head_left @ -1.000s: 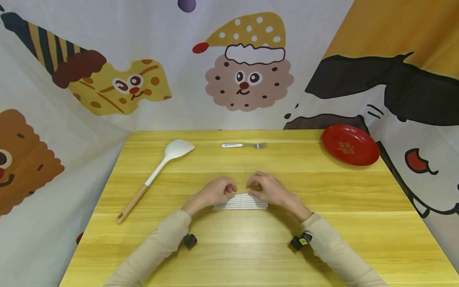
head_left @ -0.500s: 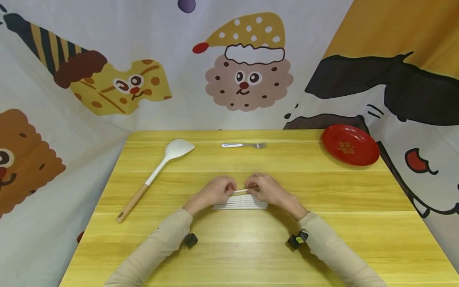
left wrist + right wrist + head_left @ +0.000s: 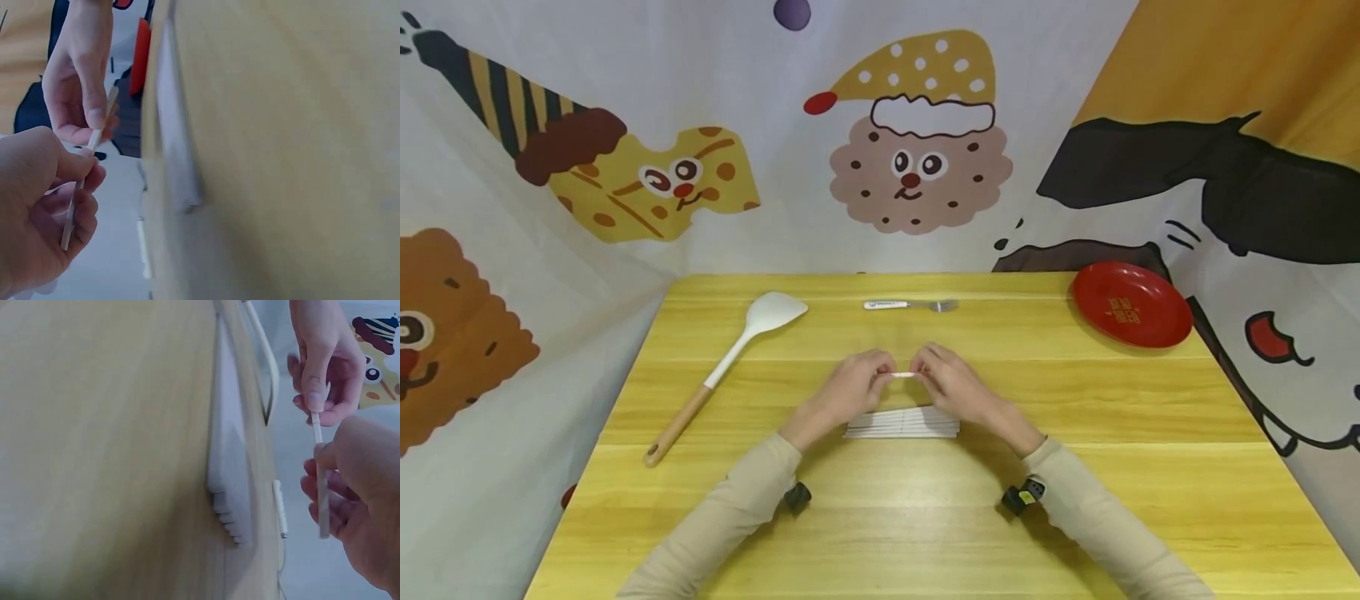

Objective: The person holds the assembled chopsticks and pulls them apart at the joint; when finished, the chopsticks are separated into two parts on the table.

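Between my two hands a thin white stick (image 3: 903,374) is held level above the table. My left hand (image 3: 848,387) pinches it between thumb and fingers near one end; my right hand (image 3: 957,389) pinches it the same way near the other. In the left wrist view the stick (image 3: 67,225) runs along my left fingers. The right wrist view has its other end (image 3: 323,509) along my right fingers. Below the hands, a row of thin white strips (image 3: 902,423) lies side by side on the table, its far corners partly hidden by the hands.
A white spatula (image 3: 767,314) with a wooden handle lies at the left. Toward the back is a fork (image 3: 891,305) with a white handle. The red plate (image 3: 1161,308) sits at the back right corner. A printed cloth (image 3: 805,217) hangs behind the wooden table (image 3: 895,533).
The stick has come up off the far side of the row of strips. Both hands have lifted it up and away from the person, pinching it throughout.
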{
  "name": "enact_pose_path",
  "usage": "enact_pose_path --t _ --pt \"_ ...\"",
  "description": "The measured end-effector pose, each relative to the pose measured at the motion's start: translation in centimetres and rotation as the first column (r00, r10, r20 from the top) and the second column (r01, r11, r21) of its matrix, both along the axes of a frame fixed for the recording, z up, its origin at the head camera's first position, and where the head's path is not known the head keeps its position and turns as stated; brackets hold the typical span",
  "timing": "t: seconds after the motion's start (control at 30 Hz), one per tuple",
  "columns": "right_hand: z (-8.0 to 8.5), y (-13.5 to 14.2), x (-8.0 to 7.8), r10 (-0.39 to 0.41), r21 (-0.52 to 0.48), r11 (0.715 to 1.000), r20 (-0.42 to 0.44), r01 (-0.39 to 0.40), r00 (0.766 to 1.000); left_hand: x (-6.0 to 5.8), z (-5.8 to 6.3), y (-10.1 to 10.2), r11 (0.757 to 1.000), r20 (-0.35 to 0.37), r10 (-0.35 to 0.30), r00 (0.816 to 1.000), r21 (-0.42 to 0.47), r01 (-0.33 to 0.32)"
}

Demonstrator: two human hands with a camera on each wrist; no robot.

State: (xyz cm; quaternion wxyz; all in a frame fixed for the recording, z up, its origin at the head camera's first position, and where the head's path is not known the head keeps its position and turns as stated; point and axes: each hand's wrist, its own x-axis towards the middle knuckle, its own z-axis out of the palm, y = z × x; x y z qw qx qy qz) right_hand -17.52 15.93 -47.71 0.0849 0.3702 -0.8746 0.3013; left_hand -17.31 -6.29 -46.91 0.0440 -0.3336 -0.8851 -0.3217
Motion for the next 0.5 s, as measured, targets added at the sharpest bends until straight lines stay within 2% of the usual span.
enact_pose_path --t 0.23,0.37,0.5 --pt "1.0 -0.7 -0.6 0.037 -0.115 0.993 0.018 -0.035 0.999 -0.3 1.4 -0.3 0.999 0.038 0.010 0.999 0.034 -0.011" --pt "1.2 -0.8 -0.7 0.046 -0.149 0.988 -0.026 -0.050 0.999 -0.2 1.9 -0.5 0.998 0.051 0.029 0.998 0.057 -0.032" --pt "1.6 -0.8 -0.6 0.080 -0.163 0.982 -0.083 -0.092 0.993 0.2 2.4 -0.9 0.997 0.038 0.023 0.999 0.079 -0.026"
